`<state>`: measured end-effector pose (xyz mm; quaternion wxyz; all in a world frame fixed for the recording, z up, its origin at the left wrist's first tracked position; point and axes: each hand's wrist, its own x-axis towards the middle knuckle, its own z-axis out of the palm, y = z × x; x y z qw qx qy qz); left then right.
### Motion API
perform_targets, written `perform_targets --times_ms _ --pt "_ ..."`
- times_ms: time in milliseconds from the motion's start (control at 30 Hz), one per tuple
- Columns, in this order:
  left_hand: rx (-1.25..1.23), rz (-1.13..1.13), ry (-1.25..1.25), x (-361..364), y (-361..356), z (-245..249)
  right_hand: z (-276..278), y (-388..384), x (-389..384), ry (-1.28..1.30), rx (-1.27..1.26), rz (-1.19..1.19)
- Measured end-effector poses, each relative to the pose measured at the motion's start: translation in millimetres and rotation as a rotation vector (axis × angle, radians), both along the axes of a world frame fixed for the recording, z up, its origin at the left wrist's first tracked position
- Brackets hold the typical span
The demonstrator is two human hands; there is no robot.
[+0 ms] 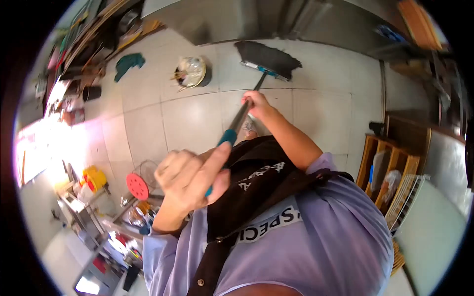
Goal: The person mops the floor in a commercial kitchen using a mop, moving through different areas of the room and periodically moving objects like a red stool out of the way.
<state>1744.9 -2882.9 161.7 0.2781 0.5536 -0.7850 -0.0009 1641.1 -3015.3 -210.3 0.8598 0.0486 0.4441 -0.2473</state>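
My left hand [192,177] is closed around the teal grip at the upper end of a long grey pole [240,117]. Farther down the same pole, my right hand [256,104] is wrapped round it with the arm stretched forward. At its far end the pole joins a wide broom head [269,58] with dark bristles and a teal fitting, lying on the tiled floor. To the left of the broom head stands a bucket [192,73] with pale plastic and thin sticks in it.
A dark green cloth [129,65] lies on the floor at the upper left. Metal cabinets [212,22] line the far side. At the right is a wooden rack [390,167]; at the left are a red disc [137,186], a yellow container [95,178] and cluttered shelves.
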Motion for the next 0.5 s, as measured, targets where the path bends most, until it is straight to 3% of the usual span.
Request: perform_targets --times_ms 200,300,333,400,433,500 --pt "-0.050 -0.024 0.107 -54 10 35 64 56 -46 0.135 0.076 -0.109" --pt "-0.044 -0.074 0.681 -79 9 36 80 75 -56 0.041 0.203 -0.189" --pt "0.025 -0.216 0.822 -84 2 42 85 77 -63 -0.023 0.252 -0.219" --pt "0.120 -0.254 0.961 -88 -11 42 105 68 -83 -0.098 0.603 -0.377" --pt "0.104 -0.257 0.956 -94 -16 47 115 66 -91 -0.090 0.571 -0.350" --pt "0.035 -0.496 1.029 -99 -22 66 122 56 -98 -0.136 0.548 -0.313"
